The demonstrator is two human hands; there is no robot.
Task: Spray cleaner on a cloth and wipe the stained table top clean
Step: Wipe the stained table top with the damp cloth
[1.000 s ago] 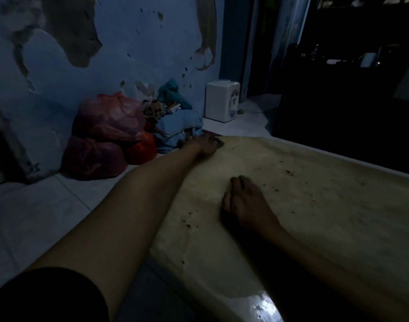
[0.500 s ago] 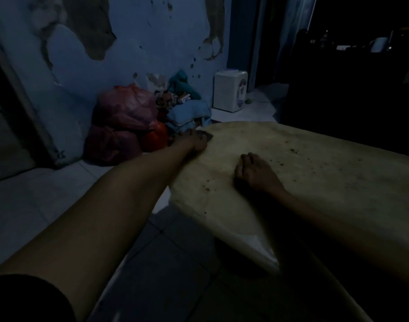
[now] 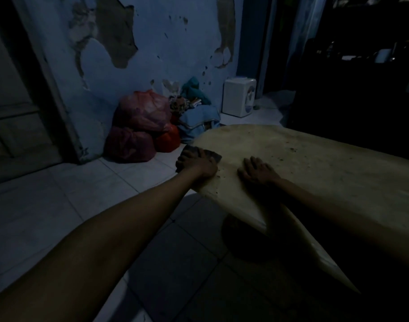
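Note:
The room is dim. A pale yellowish table top [image 3: 315,168] with dark specks fills the right half of the view. My left hand [image 3: 196,163] presses a dark cloth [image 3: 214,155] against the table's left edge, near its far corner; part of the cloth sticks out past my fingers. My right hand [image 3: 257,171] lies flat on the table top a little to the right, fingers spread, holding nothing. No spray bottle is in sight.
Red plastic bags [image 3: 138,129] and a heap of blue and teal cloths [image 3: 199,119] lie against the peeling blue wall. A white water dispenser [image 3: 239,96] stands by the doorway. White floor tiles [image 3: 82,201] lie left of the table; the right background is dark.
My left hand with the cloth has slid along the table's left edge toward me. The camera has pulled back and turned left, showing more floor. My right hand stays flat on the table.

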